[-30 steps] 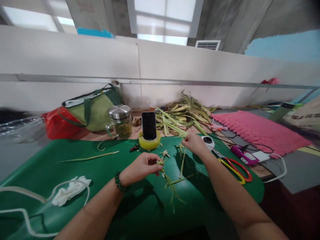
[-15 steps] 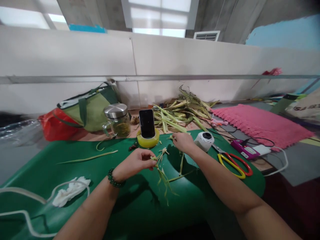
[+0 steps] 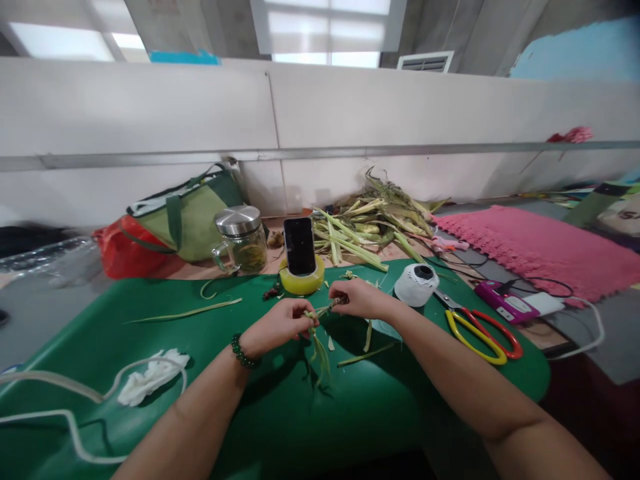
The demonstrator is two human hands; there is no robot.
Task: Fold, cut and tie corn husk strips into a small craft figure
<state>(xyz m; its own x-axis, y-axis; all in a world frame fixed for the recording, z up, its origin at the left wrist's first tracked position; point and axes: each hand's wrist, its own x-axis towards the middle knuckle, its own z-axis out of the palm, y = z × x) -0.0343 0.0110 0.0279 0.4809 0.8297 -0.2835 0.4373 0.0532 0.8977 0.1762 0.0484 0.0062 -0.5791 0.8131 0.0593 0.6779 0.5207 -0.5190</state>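
Observation:
Both hands meet over the green mat (image 3: 150,333). My left hand (image 3: 277,325), with a dark bead bracelet at the wrist, is closed on a small bundle of green leaf strips (image 3: 317,340) whose ends hang down toward the mat. My right hand (image 3: 357,298) pinches the upper end of the same bundle, close to the left fingers. Loose leaf strips (image 3: 367,343) lie on the mat just below my right wrist.
Behind stand a phone (image 3: 299,245) propped in a yellow tape roll (image 3: 301,283), a lidded glass jar (image 3: 241,240), a green bag (image 3: 183,213) and a leaf pile (image 3: 370,223). Right: white round device (image 3: 416,285), red-yellow scissors (image 3: 480,328), pink mat (image 3: 540,250). Left: white cloth (image 3: 150,377), cord.
My right hand has come back from the leaf pile toward the left hand and now pinches the bundle. The bundle has been lifted slightly and the view shifted a little.

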